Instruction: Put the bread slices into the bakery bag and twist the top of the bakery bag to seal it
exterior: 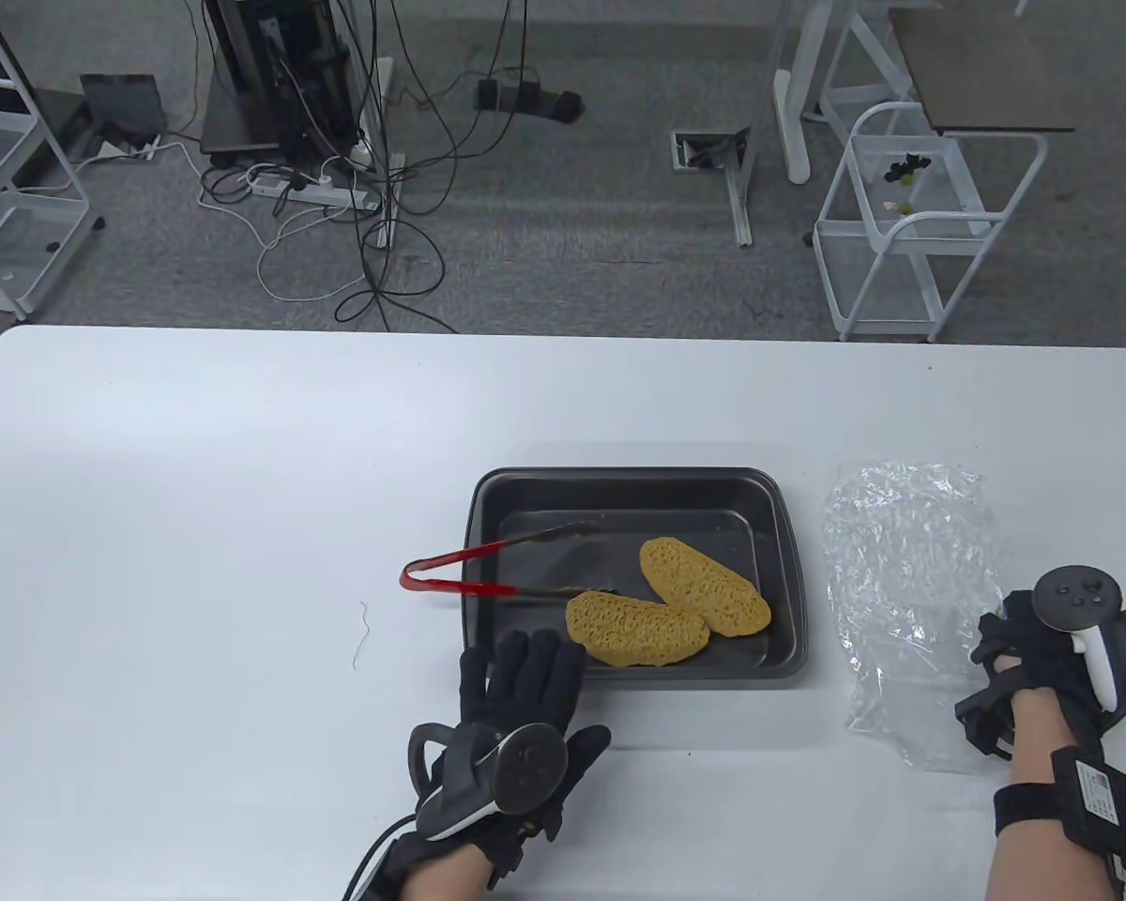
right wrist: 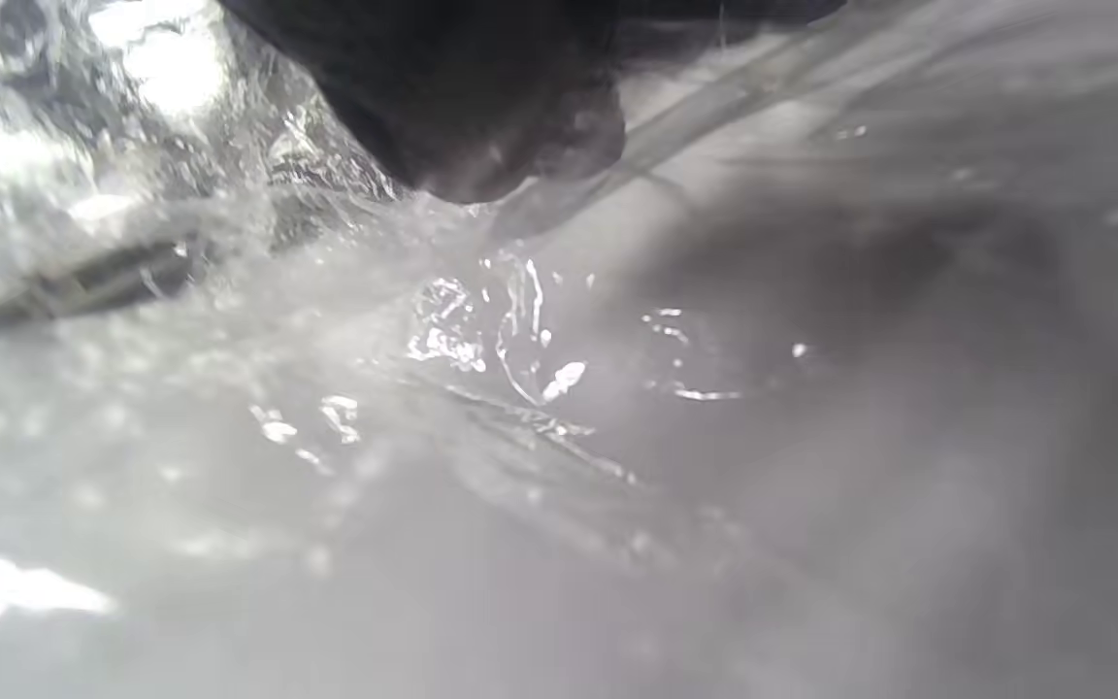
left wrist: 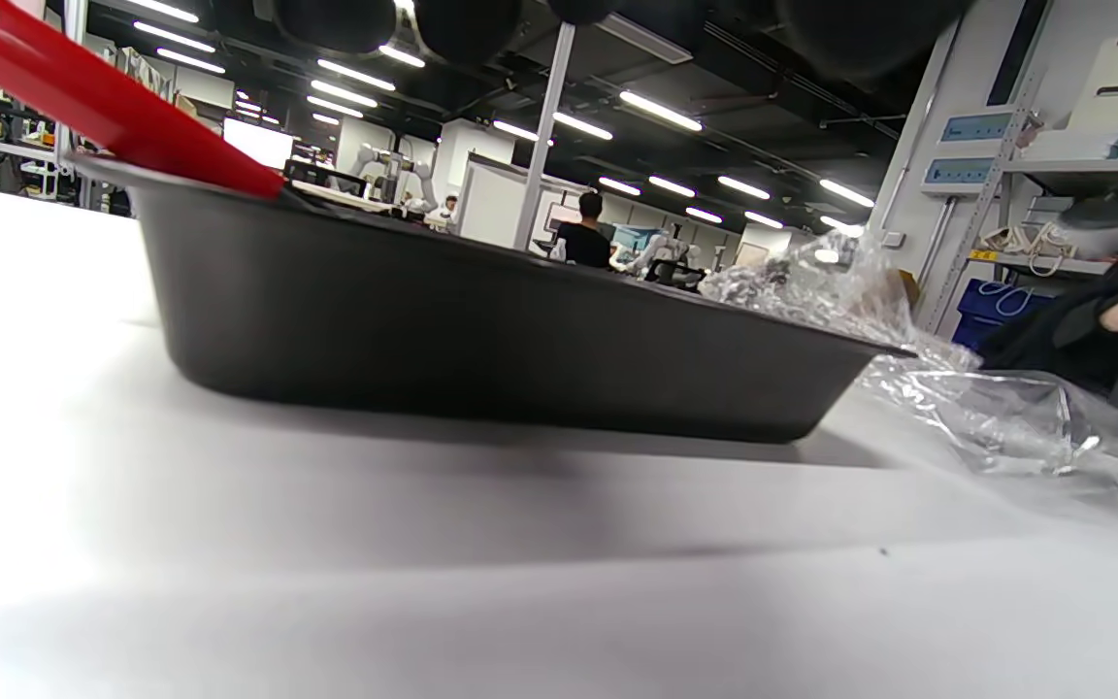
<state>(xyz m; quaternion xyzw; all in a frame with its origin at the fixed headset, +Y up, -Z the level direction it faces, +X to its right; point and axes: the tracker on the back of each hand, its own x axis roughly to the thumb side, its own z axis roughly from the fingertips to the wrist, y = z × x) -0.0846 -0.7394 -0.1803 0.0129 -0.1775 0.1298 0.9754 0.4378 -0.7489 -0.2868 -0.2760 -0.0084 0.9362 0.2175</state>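
Two yellow bread slices [exterior: 636, 627] [exterior: 704, 584] lie in a black tray [exterior: 788, 563] at the table's middle. Red-handled tongs [exterior: 469, 574] rest across the tray's left rim, tips inside. A clear, crumpled bakery bag [exterior: 910, 582] lies flat to the right of the tray. My left hand [exterior: 516, 676] lies flat with straight fingers at the tray's front left corner and holds nothing. My right hand [exterior: 999, 648] has curled fingers on the bag's right edge. In the right wrist view a fingertip [right wrist: 481, 126] presses into the plastic [right wrist: 520, 388]. The left wrist view shows the tray wall [left wrist: 481, 330] close up.
A thin twist of wire [exterior: 361, 633] lies on the white table to the left of the tray. Bare tabletop spreads to the left and behind the tray. Beyond the far edge are white carts [exterior: 910, 225] and floor cables.
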